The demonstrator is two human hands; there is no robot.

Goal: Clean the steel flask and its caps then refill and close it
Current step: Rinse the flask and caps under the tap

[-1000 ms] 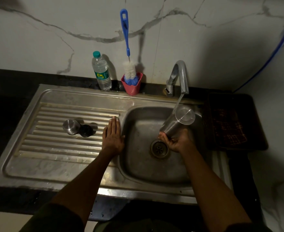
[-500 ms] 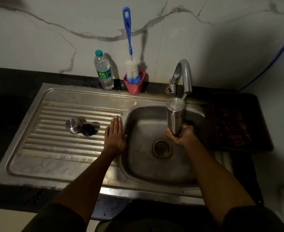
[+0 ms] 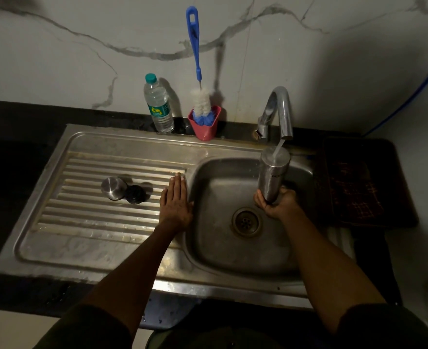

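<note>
Two caps wait on the ribbed drainboard at the left of the sink: a steel cap and, touching it on its right, a black inner cap. The steel flask is over the basin, held upright with its open mouth right under the tap, and a thin stream of water is falling into it. The right hand grips the flask low down, fingers curled round its base. The left hand lies flat with fingers straight and together on the drainboard edge, just beside the basin, holding nothing.

Judging from this, the step in hand is taking water into the flask, either to rinse it or to refill it; which one cannot be told. To do it well, the mouth should stay centred under the stream so water goes in rather than running down the outside, and the body should stay upright over the basin so any overflow drops to the drain. A wet steel wall is likely slippery, so a firm grip near the base matters. Against the far wall stand a bottle brush in a pink holder and a plastic water bottle, both well apart from the hands.
</note>
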